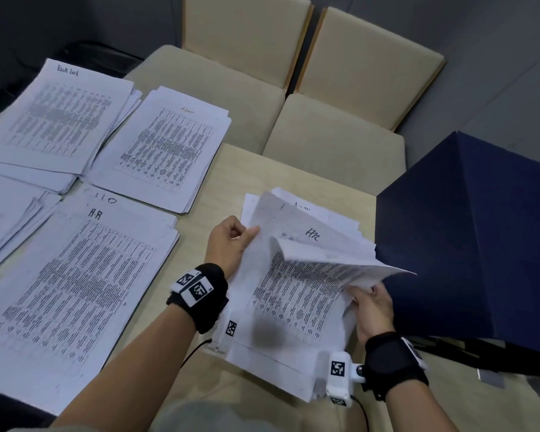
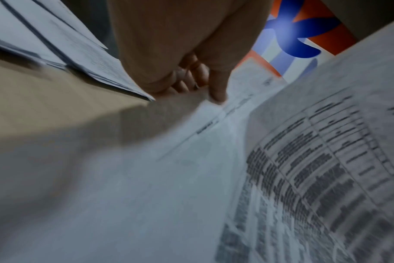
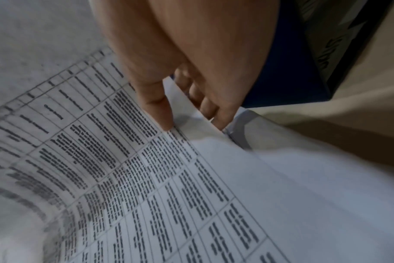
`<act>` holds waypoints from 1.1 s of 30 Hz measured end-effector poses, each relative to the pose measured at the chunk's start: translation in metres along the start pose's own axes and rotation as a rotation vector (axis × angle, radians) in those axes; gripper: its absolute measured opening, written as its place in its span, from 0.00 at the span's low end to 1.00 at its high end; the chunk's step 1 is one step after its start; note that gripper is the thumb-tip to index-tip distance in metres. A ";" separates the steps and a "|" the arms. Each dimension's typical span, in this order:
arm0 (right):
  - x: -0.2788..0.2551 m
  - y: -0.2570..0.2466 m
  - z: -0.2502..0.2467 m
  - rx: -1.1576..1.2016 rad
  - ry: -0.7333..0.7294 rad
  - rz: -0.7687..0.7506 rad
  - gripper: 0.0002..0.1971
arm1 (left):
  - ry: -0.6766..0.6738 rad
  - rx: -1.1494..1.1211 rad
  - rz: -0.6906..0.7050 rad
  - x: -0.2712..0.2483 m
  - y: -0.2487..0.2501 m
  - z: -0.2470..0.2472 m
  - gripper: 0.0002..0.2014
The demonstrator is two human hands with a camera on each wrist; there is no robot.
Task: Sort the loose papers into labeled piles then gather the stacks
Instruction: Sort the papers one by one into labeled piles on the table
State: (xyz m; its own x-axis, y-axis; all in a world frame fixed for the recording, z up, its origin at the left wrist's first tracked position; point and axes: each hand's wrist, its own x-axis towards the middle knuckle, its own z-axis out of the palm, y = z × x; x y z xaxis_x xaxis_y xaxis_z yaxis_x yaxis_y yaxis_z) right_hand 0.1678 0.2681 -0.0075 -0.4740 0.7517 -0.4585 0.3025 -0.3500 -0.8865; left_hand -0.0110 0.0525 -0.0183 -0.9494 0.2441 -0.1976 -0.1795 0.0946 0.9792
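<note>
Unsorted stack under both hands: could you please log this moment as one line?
left hand: pinches lifted sheet | right hand: holds unsorted stack edge | H.R pile: flat

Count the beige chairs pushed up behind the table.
2. One chair stands just beyond the Admin pile; the other chair is right beside it, on its right. Others may sit outside the frame.
</note>
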 end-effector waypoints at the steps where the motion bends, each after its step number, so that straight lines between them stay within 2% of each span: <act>1: -0.001 0.000 -0.001 -0.009 0.016 -0.002 0.11 | 0.040 0.016 -0.008 0.002 -0.001 -0.002 0.16; 5: -0.001 0.002 -0.002 0.057 0.032 0.065 0.11 | 0.077 0.098 -0.079 0.007 -0.006 -0.014 0.04; 8: -0.002 0.000 0.004 0.115 -0.104 0.121 0.10 | 0.032 0.071 -0.106 0.005 -0.003 -0.015 0.09; 11: -0.003 -0.004 0.014 0.204 -0.182 0.226 0.19 | -0.045 -0.016 -0.121 -0.002 0.008 -0.009 0.11; 13: -0.005 -0.012 0.020 0.212 -0.210 0.343 0.13 | -0.130 -0.097 -0.167 -0.006 0.015 -0.004 0.13; 15: -0.011 -0.021 0.025 0.194 -0.231 0.398 0.05 | -0.170 -0.122 -0.200 -0.005 0.013 -0.004 0.16; 16: -0.011 -0.022 0.024 0.161 -0.209 0.390 0.04 | -0.133 -0.069 -0.206 -0.001 0.009 -0.004 0.17; 17: -0.014 -0.022 0.023 0.132 -0.179 0.373 0.07 | -0.048 0.036 -0.197 0.003 0.004 -0.005 0.17; 19: -0.014 -0.018 0.018 0.176 -0.158 0.298 0.14 | 0.108 0.333 -0.210 0.012 -0.006 -0.012 0.07; 20: -0.011 -0.013 0.014 0.210 -0.162 0.235 0.16 | 0.110 0.414 -0.258 0.013 -0.008 -0.014 0.08; 22: -0.012 -0.013 0.009 0.196 -0.127 0.162 0.17 | -0.008 0.498 -0.279 0.014 -0.011 -0.014 0.10; 25: -0.015 -0.010 0.007 0.115 -0.095 0.146 0.16 | -0.073 0.581 -0.051 0.012 -0.006 -0.010 0.08; 27: -0.015 -0.007 0.009 0.145 -0.060 0.109 0.14 | -0.100 0.437 0.012 0.008 0.000 -0.009 0.11; 30: -0.012 -0.010 0.011 0.096 -0.097 0.110 0.11 | -0.251 0.144 -0.041 0.002 0.009 -0.011 0.17; 33: -0.016 -0.013 0.008 0.092 -0.175 0.171 0.11 | -0.390 -0.030 -0.088 -0.003 0.011 -0.014 0.18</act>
State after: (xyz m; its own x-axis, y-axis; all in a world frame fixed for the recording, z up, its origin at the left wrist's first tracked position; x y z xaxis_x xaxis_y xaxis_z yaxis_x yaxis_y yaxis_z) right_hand 0.1653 0.2561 0.0114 -0.5605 0.5722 -0.5987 0.3175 -0.5192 -0.7935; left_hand -0.0139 0.0394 -0.0066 -0.7617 0.5851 -0.2782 -0.2692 0.1047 0.9574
